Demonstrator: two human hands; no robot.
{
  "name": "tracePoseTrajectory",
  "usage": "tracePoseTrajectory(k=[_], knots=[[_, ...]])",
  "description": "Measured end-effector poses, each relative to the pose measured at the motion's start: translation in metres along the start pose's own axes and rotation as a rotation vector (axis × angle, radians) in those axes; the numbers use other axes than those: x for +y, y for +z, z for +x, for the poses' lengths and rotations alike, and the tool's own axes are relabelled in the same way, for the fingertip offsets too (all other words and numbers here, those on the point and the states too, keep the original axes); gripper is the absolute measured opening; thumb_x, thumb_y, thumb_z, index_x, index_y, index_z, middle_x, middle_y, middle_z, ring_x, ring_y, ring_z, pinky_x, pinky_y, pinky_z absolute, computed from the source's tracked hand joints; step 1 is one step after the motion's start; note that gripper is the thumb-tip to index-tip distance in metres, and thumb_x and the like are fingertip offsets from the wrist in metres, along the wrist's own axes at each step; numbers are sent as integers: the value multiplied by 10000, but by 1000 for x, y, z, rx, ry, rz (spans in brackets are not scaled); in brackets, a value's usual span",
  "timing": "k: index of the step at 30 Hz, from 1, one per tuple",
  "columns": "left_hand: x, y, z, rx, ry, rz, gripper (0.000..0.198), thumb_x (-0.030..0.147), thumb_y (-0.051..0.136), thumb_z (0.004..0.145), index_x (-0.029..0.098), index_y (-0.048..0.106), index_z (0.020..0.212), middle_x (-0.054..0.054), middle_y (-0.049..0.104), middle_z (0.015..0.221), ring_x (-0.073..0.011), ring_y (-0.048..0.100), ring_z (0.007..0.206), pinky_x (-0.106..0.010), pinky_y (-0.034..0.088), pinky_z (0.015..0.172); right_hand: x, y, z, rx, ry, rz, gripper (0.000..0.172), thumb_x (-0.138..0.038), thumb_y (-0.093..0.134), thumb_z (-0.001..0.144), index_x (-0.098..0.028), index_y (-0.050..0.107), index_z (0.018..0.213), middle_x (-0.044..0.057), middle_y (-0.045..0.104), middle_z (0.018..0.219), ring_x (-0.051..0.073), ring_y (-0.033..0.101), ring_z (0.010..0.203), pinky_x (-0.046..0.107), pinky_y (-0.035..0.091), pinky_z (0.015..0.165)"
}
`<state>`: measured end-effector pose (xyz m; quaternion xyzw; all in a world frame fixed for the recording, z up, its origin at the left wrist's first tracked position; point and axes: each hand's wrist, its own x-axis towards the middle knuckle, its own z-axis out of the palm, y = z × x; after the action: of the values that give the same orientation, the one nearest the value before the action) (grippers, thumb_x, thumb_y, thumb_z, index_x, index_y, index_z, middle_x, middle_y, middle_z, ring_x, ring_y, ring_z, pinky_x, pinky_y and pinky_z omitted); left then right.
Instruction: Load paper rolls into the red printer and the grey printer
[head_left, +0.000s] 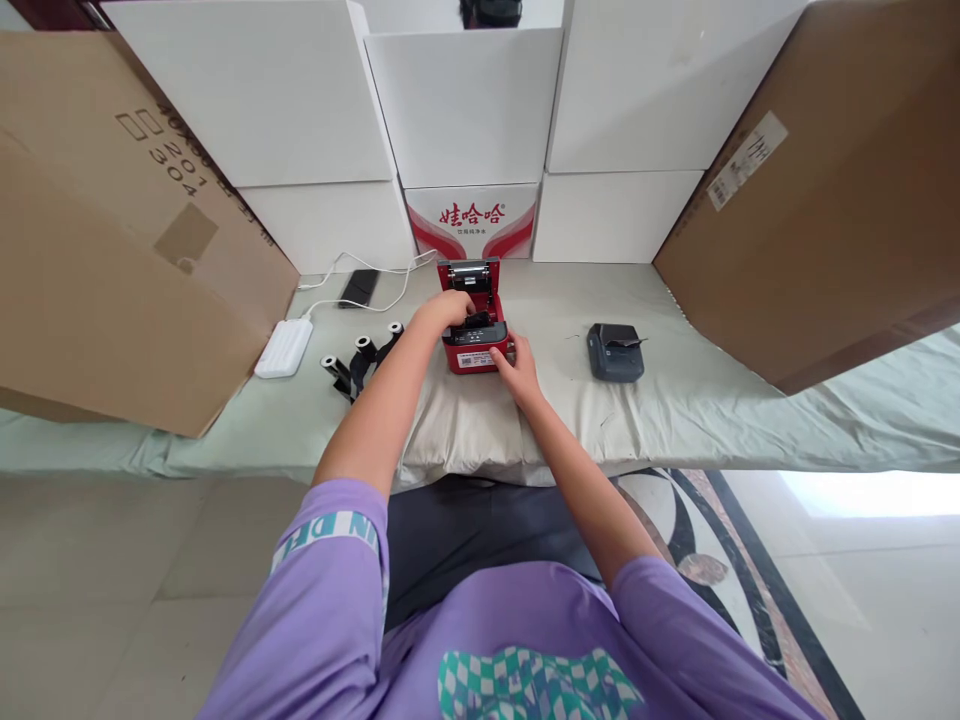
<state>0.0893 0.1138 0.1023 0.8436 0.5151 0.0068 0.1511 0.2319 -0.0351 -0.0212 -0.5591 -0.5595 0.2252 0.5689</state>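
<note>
A small red and black label printer stands in front of me with its lid tipped up at the back. My left hand reaches into the printer's open bay from the left, fingers bent down beside a dark part. Whatever those fingers pinch is hidden. At the printer's front right corner, my right hand grips the side, with the thumb on the front face. Left of the printer, black ribbon rolls with white core ends lie partly behind my left forearm.
A dark portable printer sits on the right of the cloth-covered surface. On the left are a white power bank, a white cable and a black phone. White boxes and two brown cartons enclose the back and sides.
</note>
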Motion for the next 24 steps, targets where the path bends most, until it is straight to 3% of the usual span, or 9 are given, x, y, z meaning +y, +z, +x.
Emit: tracePoseTrajectory(k=[5,8,12,15,18,21,24], knots=[[2,-3,-1,-103,-5,-22,202,179,760,630,259,830,802,-82,770,773,-291,731,814,-386,569,883,0,0,1,-12,3,1,739,-730,581,912,-213,572,1440,186,612,1353,321,631,1241,509,559,1076],[3,-3,-3,-87,-11,-36,241,148,755,627,241,822,839,-93,778,818,-312,734,885,-421,557,946,-1,-1,1,-21,9,13,736,-719,591,911,-208,571,1441,190,605,1364,323,633,1240,511,563,1071],[0,-1,-21,89,96,-233,282,157,756,687,202,813,959,-93,794,955,-292,723,977,-424,532,1023,-4,-2,1,-24,17,25,755,-755,605,886,-226,586,1424,176,620,1355,327,622,1247,532,547,1098],[-13,-7,-57,390,177,-423,374,227,765,758,170,770,1128,-88,760,1104,-255,700,1053,-388,548,1013,-6,-2,0,-15,21,26,782,-770,610,875,-212,591,1423,183,612,1357,335,599,1280,538,527,1124],[-38,-26,-111,636,143,-442,434,277,736,830,173,720,1251,-88,707,1241,-240,671,1154,-381,543,1017,-6,-1,0,-18,34,44,779,-760,620,879,-215,583,1434,187,598,1368,339,597,1267,554,519,1120],[-82,-49,-166,668,26,-463,425,324,698,886,188,705,1289,-80,716,1259,-212,690,1074,-373,559,979,-5,-1,0,-27,43,60,767,-764,636,872,-244,583,1433,172,594,1374,338,596,1255,559,520,1105],[-137,-62,-203,639,-104,-494,534,309,781,818,189,671,1327,-89,745,1239,-194,694,1001,-322,578,900,-3,-2,0,-20,56,64,781,-785,661,845,-255,598,1415,156,593,1365,322,615,1204,540,536,1081]])
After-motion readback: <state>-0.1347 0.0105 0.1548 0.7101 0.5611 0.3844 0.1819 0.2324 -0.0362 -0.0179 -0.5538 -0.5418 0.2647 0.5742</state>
